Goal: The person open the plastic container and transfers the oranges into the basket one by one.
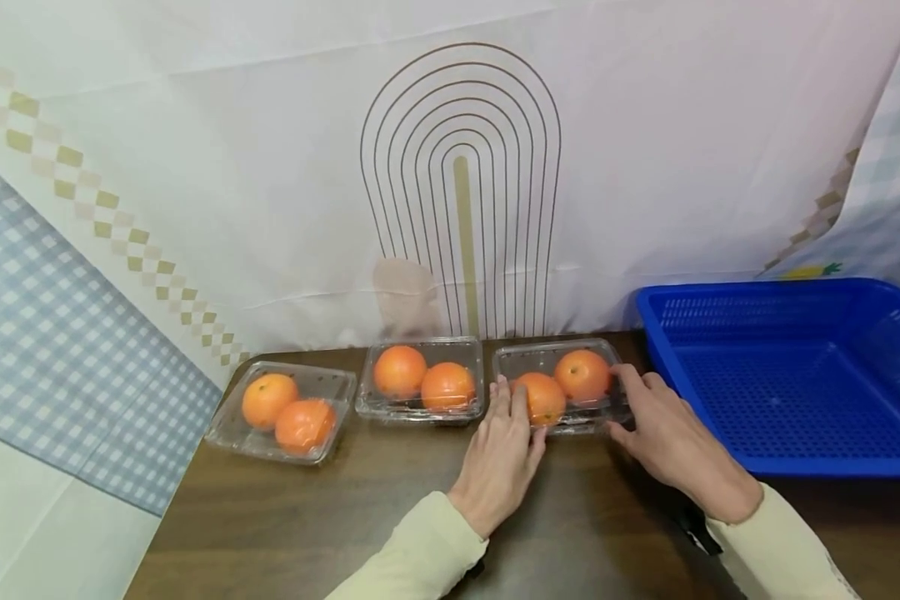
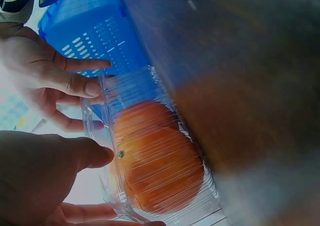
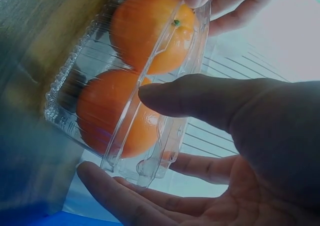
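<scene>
L hand (image 1: 497, 467) fwd, R hand (image 1: 669, 437) angled fwd-L, both w/ thumbs (image 1: 537, 446) pointing inward.

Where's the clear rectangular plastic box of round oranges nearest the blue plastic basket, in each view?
Head: right of centre, the rightmost clear rectangular plastic box.
Left wrist: box, centre to bottom edge.
Right wrist: box, upper left to centre.
Shared landmark: the blue perforated plastic basket, far right in head, upper left in left wrist, apparently a sliver at bottom left in right wrist.
</scene>
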Demonstrator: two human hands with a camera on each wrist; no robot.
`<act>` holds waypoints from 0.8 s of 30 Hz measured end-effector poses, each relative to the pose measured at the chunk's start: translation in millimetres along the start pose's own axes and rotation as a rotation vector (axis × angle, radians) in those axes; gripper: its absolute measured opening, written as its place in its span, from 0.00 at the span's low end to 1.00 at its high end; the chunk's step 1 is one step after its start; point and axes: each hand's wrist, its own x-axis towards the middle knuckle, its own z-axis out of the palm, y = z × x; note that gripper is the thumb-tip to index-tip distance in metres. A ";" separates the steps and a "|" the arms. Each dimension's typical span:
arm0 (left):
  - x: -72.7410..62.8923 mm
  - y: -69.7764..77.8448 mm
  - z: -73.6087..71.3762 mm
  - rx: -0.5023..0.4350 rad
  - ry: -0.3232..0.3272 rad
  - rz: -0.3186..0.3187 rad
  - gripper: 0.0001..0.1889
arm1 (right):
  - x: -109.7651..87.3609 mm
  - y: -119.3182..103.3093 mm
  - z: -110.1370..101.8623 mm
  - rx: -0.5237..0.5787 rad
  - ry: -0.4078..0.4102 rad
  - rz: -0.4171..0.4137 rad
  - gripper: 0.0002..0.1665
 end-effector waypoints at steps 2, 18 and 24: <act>1.3 -0.1 -0.4 0.002 0.004 0.006 0.25 | 0.4 -0.6 -0.9 -0.001 0.003 -0.002 0.40; 4.8 -1.3 -4.7 -0.002 0.018 0.008 0.24 | 0.8 -3.0 -1.4 -0.005 0.052 -0.007 0.41; 4.0 0.0 -6.4 0.004 0.008 -0.001 0.22 | 0.4 -4.7 -2.0 -0.002 0.040 0.009 0.43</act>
